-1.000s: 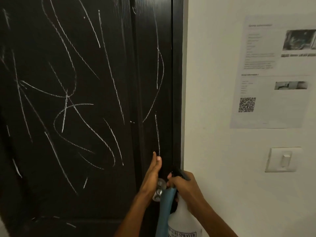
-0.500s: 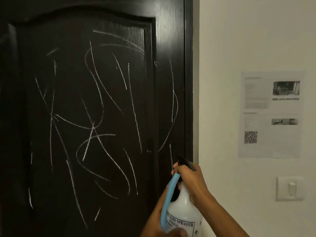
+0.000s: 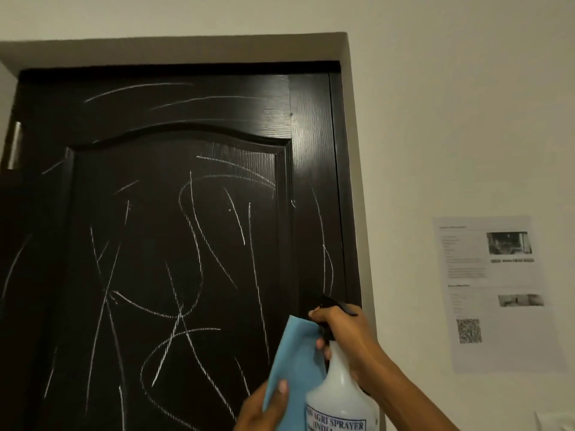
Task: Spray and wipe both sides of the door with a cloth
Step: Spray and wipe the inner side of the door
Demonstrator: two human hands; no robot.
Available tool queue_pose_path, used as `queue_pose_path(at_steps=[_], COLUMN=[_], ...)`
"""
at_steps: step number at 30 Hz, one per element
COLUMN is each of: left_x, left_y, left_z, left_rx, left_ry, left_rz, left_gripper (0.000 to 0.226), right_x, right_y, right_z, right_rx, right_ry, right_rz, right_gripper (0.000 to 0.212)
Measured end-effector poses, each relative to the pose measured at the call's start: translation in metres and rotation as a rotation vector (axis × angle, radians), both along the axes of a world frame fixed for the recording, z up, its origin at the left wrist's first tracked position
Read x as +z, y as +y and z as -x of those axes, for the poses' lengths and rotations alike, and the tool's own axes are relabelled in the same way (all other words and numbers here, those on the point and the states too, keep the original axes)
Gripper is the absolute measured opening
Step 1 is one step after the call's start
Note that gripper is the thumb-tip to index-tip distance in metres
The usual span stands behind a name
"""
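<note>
Door (image 3: 155,213) fills the left, chalk scribbles unwiped; your view has tilted up to its top. Bottle (image 3: 339,387) raised near right, right hand (image 3: 351,334) grip clamped round its neck. Left hand (image 3: 264,409) has come off the door and now pinches cloth (image 3: 295,362). Spraying likely next.

Cropped, covered, blurred
The bottom edge is cropping the spray bottle (image 3: 339,391) and left hand (image 3: 259,413); the cloth (image 3: 295,362) is covering its fingers; the notice (image 3: 497,290) print is blurring.
</note>
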State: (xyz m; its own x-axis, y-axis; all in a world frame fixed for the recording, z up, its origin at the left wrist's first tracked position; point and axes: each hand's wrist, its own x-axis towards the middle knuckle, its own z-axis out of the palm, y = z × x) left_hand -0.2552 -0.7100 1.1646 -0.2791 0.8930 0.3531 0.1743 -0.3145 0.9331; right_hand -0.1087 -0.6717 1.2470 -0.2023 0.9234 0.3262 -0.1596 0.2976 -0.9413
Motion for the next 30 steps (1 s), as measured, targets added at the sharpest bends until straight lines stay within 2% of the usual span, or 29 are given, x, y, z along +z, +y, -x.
queue_pose_path(at_steps=[2,4,6,8,12,14,15,17,20,25,30], left_x=[0.036,0.073,0.109,0.146,0.233,0.261,0.272,0.288,0.295,0.29,0.274], left_y=[0.004,0.007,-0.001,0.003,-0.011,-0.024,-0.028,-0.039,-0.034,-0.009,0.006], left_z=[0.009,0.029,0.036,0.059,0.093,0.11,0.121,0.134,0.149,0.171,0.205], left_rx=[0.102,0.163,0.093,0.122,0.348,0.52,0.619,0.873,1.095,1.054,1.022], left_ry=[-0.173,-0.251,-0.444,-0.557,-0.843,-0.907,-0.875,-0.653,-0.36,-0.255,-0.192], left_rz=[0.133,0.119,-0.013,-0.124,-0.43,-0.641,-0.757,-0.924,-0.949,-0.89,-0.816], left_gripper=[0.055,0.042,0.026,0.017,0.024,0.018,0.016,0.024,0.035,0.037,0.033], right_x=[0.014,0.03,0.05,0.069,0.099,0.113,0.119,0.135,0.163,0.245,0.319], right_y=[0.003,0.008,0.016,0.028,0.046,0.054,0.057,0.062,0.064,0.067,0.055], right_z=[0.001,0.001,0.001,-0.001,0.002,0.006,0.008,0.014,0.022,0.024,0.024], right_rx=[-0.009,0.009,0.006,-0.003,-0.008,-0.006,-0.002,0.005,-0.035,-0.279,-0.355], right_ry=[0.009,0.031,0.037,0.028,0.014,0.007,0.006,0.011,0.028,-0.011,0.065], right_rz=[-0.031,-0.058,-0.099,-0.137,-0.21,-0.246,-0.263,-0.304,-0.396,-0.641,-0.714], right_gripper=[0.012,0.012,0.012,0.011,0.011,0.012,0.012,0.012,0.013,0.023,0.017])
